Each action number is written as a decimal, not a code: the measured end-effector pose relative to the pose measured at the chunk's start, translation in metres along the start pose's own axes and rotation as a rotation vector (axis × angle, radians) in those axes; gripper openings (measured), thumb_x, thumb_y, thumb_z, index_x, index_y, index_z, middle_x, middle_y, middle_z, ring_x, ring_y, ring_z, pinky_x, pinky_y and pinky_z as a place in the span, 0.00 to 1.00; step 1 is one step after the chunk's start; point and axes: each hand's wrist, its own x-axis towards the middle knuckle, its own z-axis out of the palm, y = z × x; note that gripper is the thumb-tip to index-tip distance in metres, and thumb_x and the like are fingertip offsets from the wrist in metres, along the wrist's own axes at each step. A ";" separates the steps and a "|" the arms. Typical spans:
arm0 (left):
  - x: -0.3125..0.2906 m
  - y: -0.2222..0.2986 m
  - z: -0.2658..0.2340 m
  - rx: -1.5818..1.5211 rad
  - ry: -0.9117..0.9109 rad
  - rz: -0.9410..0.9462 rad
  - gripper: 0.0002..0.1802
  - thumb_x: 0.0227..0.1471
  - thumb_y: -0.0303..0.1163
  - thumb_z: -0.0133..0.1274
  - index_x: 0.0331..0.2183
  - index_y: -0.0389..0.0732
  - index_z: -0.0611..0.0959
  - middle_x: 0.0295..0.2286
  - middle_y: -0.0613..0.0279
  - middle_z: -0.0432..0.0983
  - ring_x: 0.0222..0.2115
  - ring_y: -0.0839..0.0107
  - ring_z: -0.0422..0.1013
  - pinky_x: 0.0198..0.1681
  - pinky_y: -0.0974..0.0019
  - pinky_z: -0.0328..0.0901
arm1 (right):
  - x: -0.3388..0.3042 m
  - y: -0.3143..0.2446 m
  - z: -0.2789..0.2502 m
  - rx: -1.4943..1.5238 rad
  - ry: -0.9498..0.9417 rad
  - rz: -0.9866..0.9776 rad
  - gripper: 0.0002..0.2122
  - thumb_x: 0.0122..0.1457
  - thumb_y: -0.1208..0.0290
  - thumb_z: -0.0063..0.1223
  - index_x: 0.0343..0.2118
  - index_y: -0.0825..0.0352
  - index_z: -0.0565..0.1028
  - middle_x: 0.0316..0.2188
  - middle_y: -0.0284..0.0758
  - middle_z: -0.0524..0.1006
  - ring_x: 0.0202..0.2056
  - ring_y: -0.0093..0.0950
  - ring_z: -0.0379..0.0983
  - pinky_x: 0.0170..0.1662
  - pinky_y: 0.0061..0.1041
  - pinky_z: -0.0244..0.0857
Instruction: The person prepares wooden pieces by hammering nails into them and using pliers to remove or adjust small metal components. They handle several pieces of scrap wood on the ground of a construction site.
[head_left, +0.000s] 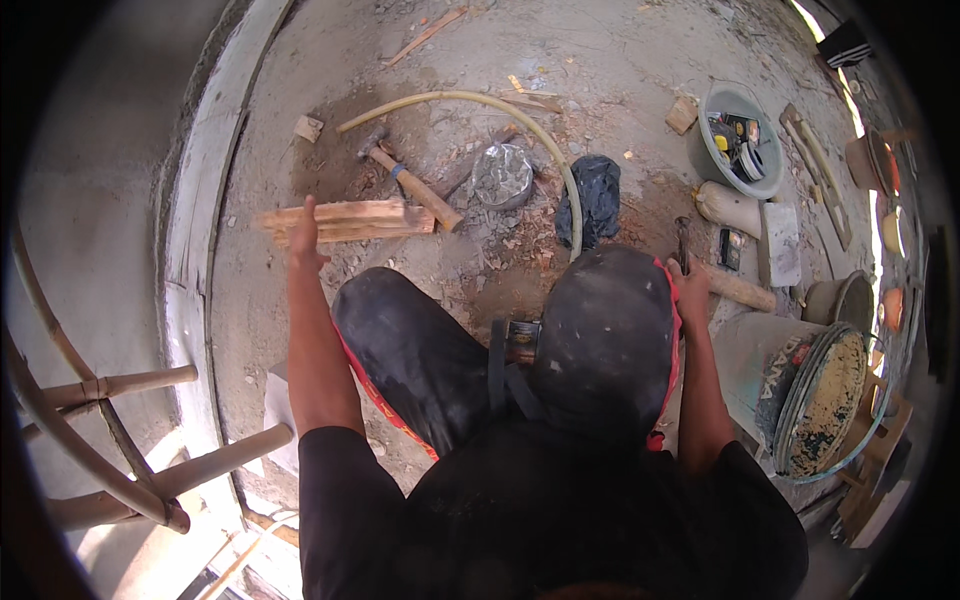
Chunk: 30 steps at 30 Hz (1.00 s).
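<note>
My left hand (304, 240) is closed around split reddish lengths of wood (375, 220), which lie crosswise low over the dirt floor. Its thumb and a finger show at the wood's edges. Beyond the right knee, my right hand (690, 290) is closed at the near end of a hammer-like tool (742, 289) with a thick wooden handle; a dark metal part rises above the fingers, and the knee partly hides the grip. A hammer (415, 188) with a blue band on its handle lies past the wood. Beside it stands a round metal tin (502, 176) of grey stuff.
A curved bamboo-like strip (480, 100) arcs over the floor near a black plastic bag (598, 190). To the right are a grey tub (703, 150) of tools and tins, a pale block (780, 243) and a tipped bucket (765, 375). Wooden poles (225, 462) jut in at left.
</note>
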 end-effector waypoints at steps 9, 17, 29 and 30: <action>0.011 -0.002 0.027 0.544 0.020 -0.057 0.46 0.48 0.66 0.56 0.55 0.38 0.76 0.58 0.35 0.64 0.56 0.36 0.64 0.49 0.36 0.66 | -0.008 -0.009 0.013 -0.410 -0.027 -0.129 0.28 0.53 0.68 0.62 0.58 0.64 0.68 0.49 0.52 0.74 0.50 0.50 0.71 0.52 0.44 0.66; -0.013 0.091 0.086 0.994 -0.508 0.685 0.24 0.54 0.46 0.56 0.38 0.33 0.85 0.36 0.42 0.81 0.41 0.52 0.77 0.44 0.57 0.68 | 0.001 -0.012 0.056 -0.533 0.037 -0.233 0.31 0.50 0.69 0.64 0.58 0.63 0.68 0.52 0.46 0.69 0.55 0.44 0.64 0.58 0.41 0.59; -0.058 -0.104 0.060 1.042 0.121 1.083 0.33 0.54 0.52 0.57 0.54 0.41 0.75 0.56 0.44 0.67 0.58 0.46 0.63 0.59 0.47 0.58 | 0.019 -0.037 0.070 -0.270 -0.024 -0.541 0.24 0.53 0.70 0.62 0.54 0.65 0.72 0.50 0.45 0.72 0.53 0.44 0.67 0.55 0.40 0.62; -0.068 -0.126 0.055 0.890 0.145 1.071 0.34 0.54 0.52 0.57 0.57 0.43 0.73 0.59 0.44 0.64 0.59 0.43 0.61 0.60 0.44 0.57 | 0.016 -0.052 0.074 -0.200 -0.096 -0.585 0.22 0.54 0.70 0.61 0.53 0.66 0.73 0.49 0.46 0.72 0.52 0.44 0.69 0.55 0.39 0.62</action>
